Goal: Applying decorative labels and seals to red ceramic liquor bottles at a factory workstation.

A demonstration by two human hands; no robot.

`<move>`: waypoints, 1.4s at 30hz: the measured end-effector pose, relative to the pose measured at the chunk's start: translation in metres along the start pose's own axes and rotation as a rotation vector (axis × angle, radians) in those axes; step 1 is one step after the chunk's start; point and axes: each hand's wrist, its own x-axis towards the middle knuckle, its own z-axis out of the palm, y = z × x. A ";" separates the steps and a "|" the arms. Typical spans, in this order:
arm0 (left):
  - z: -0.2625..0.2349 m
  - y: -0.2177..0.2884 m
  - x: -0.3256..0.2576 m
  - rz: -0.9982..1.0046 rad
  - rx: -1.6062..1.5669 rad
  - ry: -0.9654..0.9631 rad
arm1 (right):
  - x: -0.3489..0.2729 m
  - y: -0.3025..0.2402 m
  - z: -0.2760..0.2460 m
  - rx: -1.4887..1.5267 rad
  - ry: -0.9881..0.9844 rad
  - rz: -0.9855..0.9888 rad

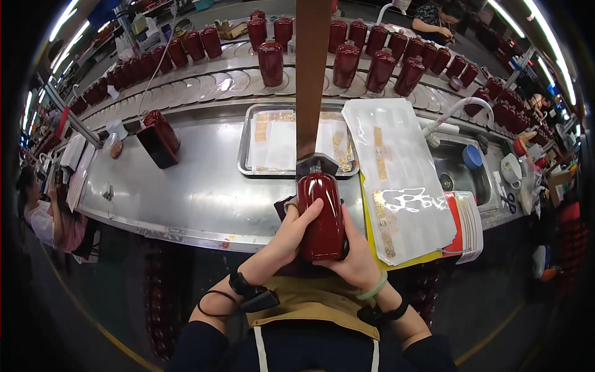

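Note:
A glossy dark red bottle (pixel 321 217) with a clear neck is held in front of me, its neck pointing away. My left hand (pixel 296 230) grips its left side, the thumb lying across the glass. My right hand (pixel 354 254) is closed round its right side and lower end. A dark cloth (pixel 282 208) shows beside my left fingers, partly hidden. Just past the bottle's neck is a dark bracket (pixel 333 162) at the foot of a brown post (pixel 310 74). To the right lie white sheets (pixel 409 161) bearing gold decal strips, under clear film.
A metal tray (pixel 245 162) holds paper and gold decals. Another red bottle (pixel 162 137) leans against a black block at left. Behind, a conveyor (pixel 223 82) carries several red bottles. At right are a sink (pixel 455 186), a blue bowl (pixel 472 156), a mug (pixel 511 170) and scissors (pixel 509 199).

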 end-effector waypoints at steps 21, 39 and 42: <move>-0.006 -0.032 -0.031 0.703 0.868 -0.010 | -0.006 0.019 -0.037 -0.251 0.111 -0.012; -0.018 -0.050 -0.024 0.818 1.069 0.158 | -0.175 0.091 -0.256 -0.862 0.419 0.444; -0.016 -0.048 -0.025 0.837 1.115 0.153 | -0.182 0.111 -0.240 -1.132 0.531 0.248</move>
